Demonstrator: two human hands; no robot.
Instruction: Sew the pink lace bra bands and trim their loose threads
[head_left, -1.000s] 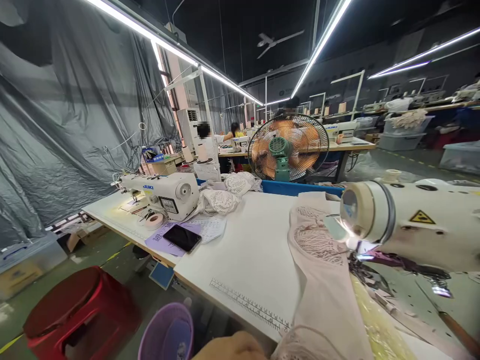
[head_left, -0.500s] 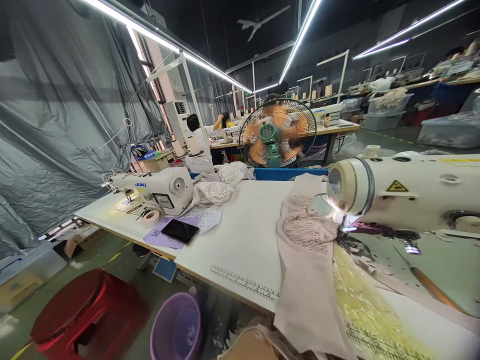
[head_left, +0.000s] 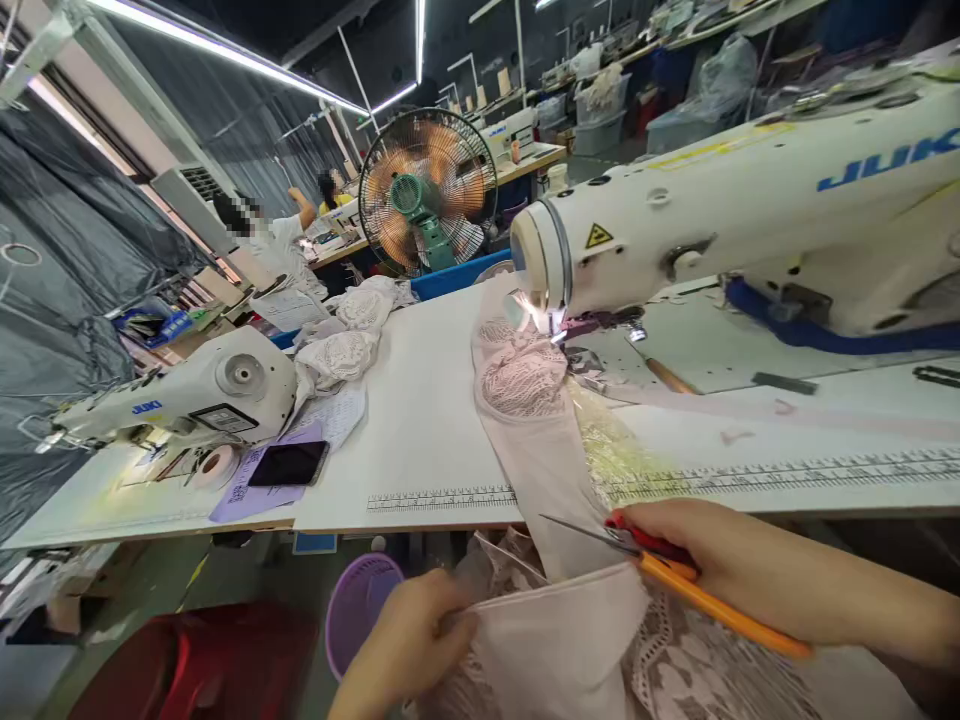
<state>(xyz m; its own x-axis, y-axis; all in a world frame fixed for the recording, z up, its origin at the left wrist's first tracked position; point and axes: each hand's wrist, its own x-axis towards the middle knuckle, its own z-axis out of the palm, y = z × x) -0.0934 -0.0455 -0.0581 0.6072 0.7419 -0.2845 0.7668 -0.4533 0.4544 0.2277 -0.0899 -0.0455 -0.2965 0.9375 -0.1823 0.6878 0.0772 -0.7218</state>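
Note:
My left hand (head_left: 409,640) is closed on the edge of a pale pink lace-trimmed garment (head_left: 555,625), held up at the front of the table. In my right hand (head_left: 697,540) are scissors (head_left: 592,535) with red on the grip, their thin blades pointing left above the cloth. A long orange handle (head_left: 727,610) sticks out below that hand; I cannot tell whether it belongs to the scissors. A garment piece with a lace cup (head_left: 525,380) lies under the needle end of the white sewing machine (head_left: 712,220) and hangs over the table edge.
A second sewing machine (head_left: 210,385), a black phone (head_left: 289,464) and a tape roll (head_left: 217,466) are on the left. More lace pieces (head_left: 341,355) lie behind. Below stand a purple bin (head_left: 360,605) and red stool (head_left: 232,660). A fan (head_left: 427,190) stands behind the table.
My view has turned right and down. Both hands have come into sight, the left with the garment and the right with the scissors.

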